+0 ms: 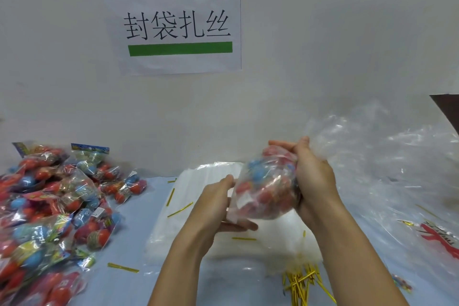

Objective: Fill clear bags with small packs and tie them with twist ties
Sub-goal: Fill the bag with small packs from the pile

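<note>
A clear bag (267, 189) stuffed with red and blue small packs hangs in the air above the table's middle. My right hand (311, 176) wraps round its right side, fingers curled over the top. My left hand (214, 202) holds the bag's lower left end, the thumb under it and the fingers against its side. Under the hands lies a flat stack of empty clear bags (188, 209). A heap of gold twist ties (301, 283) lies near the front edge, and single ties (180, 209) are scattered about.
A big pile of loose small packs (49, 209) covers the table's left side. A large crumpled clear plastic sheet (387, 169) fills the right side, with red printing (439, 238) at its lower right. A paper sign (173, 20) hangs on the wall behind.
</note>
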{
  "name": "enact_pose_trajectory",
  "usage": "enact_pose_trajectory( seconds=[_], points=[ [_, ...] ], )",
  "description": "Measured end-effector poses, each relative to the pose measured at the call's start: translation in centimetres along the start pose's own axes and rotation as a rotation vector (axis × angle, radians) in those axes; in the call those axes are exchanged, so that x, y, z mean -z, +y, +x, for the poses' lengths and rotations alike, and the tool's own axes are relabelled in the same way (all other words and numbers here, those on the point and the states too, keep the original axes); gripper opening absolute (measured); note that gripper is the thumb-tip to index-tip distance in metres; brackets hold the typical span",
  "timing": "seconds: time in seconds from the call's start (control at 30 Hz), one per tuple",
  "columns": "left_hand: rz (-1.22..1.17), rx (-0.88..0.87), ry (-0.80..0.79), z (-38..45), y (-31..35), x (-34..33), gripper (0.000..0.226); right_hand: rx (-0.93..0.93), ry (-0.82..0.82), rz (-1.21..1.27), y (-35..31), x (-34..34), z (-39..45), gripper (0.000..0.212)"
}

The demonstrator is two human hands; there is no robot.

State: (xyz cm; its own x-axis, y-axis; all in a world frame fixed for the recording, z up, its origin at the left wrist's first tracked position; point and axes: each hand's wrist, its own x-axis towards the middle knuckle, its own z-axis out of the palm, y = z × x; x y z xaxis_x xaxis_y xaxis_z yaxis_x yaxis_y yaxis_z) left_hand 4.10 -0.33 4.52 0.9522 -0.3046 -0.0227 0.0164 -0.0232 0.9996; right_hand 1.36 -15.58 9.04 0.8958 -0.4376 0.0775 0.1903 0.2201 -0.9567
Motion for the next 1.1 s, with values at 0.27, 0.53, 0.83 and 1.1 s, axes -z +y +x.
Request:
enact_pose_trajectory(
  seconds=[0.27, 0.53, 0.83, 1.1],
  points=[
    [0.145, -0.438, -0.21, -0.8, 0.3, -1.4, 0.104, -0.11, 0.206, 0.239, -0.3, 0.7, 0.0, 0.052],
    [-0.142, -0.39, -0.047, -0.6, 0.0, -0.2, 0.046, 0.149, -0.063, -0.508, -0.7, -0.4, -1.3, 0.049],
    [0.014, -0.203, 0.092, -1.2, 1.3, 0.5, 0.076, 0.163, -0.245, -0.712, -1.4, 1.6, -1.1, 0.066],
    [0.388, -0.415, -0.08, -2.6, 4.2, 0.5, 0.028, 0.094, -0.539, -0.814, 0.6, -0.3, -1.1, 0.036]
  ],
)
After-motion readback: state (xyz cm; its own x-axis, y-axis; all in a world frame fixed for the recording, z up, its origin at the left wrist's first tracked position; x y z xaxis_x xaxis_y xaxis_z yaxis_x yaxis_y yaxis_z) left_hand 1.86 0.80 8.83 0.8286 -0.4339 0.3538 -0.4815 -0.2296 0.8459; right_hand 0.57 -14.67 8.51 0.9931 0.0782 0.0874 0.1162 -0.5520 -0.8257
